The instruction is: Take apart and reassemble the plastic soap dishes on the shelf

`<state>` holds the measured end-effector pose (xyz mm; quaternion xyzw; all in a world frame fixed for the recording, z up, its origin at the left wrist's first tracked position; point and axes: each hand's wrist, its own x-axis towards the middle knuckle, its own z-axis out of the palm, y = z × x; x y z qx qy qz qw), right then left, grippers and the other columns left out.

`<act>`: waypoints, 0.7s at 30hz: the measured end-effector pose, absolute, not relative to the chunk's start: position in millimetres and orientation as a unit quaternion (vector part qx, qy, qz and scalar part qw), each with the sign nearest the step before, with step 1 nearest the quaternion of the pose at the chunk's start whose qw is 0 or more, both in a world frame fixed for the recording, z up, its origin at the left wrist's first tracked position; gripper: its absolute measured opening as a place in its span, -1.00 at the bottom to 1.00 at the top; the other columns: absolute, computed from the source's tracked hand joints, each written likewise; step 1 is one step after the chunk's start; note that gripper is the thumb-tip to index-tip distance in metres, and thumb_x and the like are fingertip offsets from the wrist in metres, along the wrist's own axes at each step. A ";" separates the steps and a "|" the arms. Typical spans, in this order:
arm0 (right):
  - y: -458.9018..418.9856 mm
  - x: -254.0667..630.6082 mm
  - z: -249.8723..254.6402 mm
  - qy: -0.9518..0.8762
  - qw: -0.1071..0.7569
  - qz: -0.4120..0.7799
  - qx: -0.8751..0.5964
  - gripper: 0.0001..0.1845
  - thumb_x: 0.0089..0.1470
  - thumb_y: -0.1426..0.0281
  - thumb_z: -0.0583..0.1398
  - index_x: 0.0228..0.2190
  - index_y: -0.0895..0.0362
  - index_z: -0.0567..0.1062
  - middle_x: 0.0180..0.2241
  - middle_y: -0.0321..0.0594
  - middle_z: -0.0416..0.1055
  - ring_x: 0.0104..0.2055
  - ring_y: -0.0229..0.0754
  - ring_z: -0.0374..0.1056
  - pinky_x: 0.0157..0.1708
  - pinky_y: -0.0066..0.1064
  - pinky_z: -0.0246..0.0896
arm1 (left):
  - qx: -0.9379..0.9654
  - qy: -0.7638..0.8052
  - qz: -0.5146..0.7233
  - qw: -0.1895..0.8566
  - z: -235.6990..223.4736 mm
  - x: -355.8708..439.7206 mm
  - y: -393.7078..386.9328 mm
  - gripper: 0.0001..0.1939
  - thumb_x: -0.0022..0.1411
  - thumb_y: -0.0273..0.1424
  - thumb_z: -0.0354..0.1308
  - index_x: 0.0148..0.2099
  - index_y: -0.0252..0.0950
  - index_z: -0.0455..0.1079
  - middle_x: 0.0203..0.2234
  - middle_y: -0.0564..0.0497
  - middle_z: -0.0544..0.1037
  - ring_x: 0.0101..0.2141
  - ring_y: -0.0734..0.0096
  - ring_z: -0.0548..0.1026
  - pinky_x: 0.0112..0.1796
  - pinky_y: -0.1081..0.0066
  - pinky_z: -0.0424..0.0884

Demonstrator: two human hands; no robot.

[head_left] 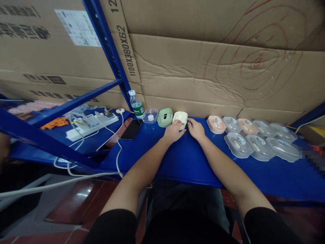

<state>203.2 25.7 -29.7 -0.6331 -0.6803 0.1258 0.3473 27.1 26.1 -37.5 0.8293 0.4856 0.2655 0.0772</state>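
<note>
Open-topped cream plastic box, rounded-square (180,116): on the blue metal bench (175,162), near the back edge, directly ahead of the wearer, between the two hands.
Left hand (175,131): fingers laid over the near side of the cream box, touching it; whether they grip it cannot be told.
Right hand (195,128): at the box's right side, fingers lightly bent, tips close to its wall; contact and grip cannot be told.
Rounded green plastic piece with a dark oval opening (161,121): just left of the cream box.
Clear plastic rounded-square piece, white disc at its middle (150,117): left of the green piece.
Clear plastic bottle, white cap, green label (137,107): upright, behind and left of the clear piece.
Black flat phone (131,130): lying in front of the bottle.
Lidded rounded boxes, eight: two peach (216,124), six translucent grey (238,145); set in two rows right of the right hand, five behind, three in front.
White power strip with cables (92,126): far left, beyond the phone.
Brown cardboard panel (177,64): upright behind the bench.
</note>
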 end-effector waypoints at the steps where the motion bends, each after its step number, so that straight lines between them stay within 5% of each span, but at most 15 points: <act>1: 26.5 206.1 -23.2 -0.673 0.384 0.126 -0.619 -0.59 0.31 0.29 0.11 0.11 0.00 0.56 0.01 -0.11 0.62 0.04 0.09 0.54 0.11 -0.04 0.36 | 0.822 0.492 0.274 0.079 -37.0 26.5 26.3 -0.59 0.37 -0.22 0.24 0.20 -0.21 0.49 0.21 -0.13 0.47 0.08 0.08 0.56 0.07 0.20 0.52; 6: 24.0 245.4 22.5 -0.633 0.541 0.064 -0.550 -0.52 0.32 0.13 0.08 0.07 0.12 0.54 0.00 -0.02 0.60 0.00 0.03 0.52 0.08 -0.09 0.38 | 0.795 0.500 0.327 0.107 -34.6 21.6 30.3 -0.67 0.36 -0.24 0.25 0.11 -0.21 0.54 0.15 -0.10 0.51 0.08 0.12 0.55 0.08 0.21 0.50; 16: -11.6 305.2 -19.0 -0.659 0.189 -0.095 -0.721 -0.32 0.21 0.16 0.24 0.24 0.29 0.42 0.39 0.29 0.18 0.45 0.46 0.01 0.34 0.45 -0.26 | 0.836 0.408 0.346 0.125 -25.2 27.7 13.5 -0.68 0.35 -0.22 0.26 0.09 -0.20 0.55 0.11 -0.06 0.53 -0.38 0.49 0.53 -0.06 0.28 0.53; 21: -18.4 303.3 -21.5 -0.738 0.239 -0.072 -0.627 -0.60 0.24 0.10 0.25 -0.03 0.05 0.66 0.27 -0.01 0.43 0.41 0.26 0.16 0.40 0.26 -0.15 | 0.838 0.397 0.354 0.117 -27.1 28.2 12.4 -0.67 0.34 -0.22 0.27 0.09 -0.19 0.55 0.18 -0.07 0.47 -0.36 0.50 0.54 -0.07 0.28 0.55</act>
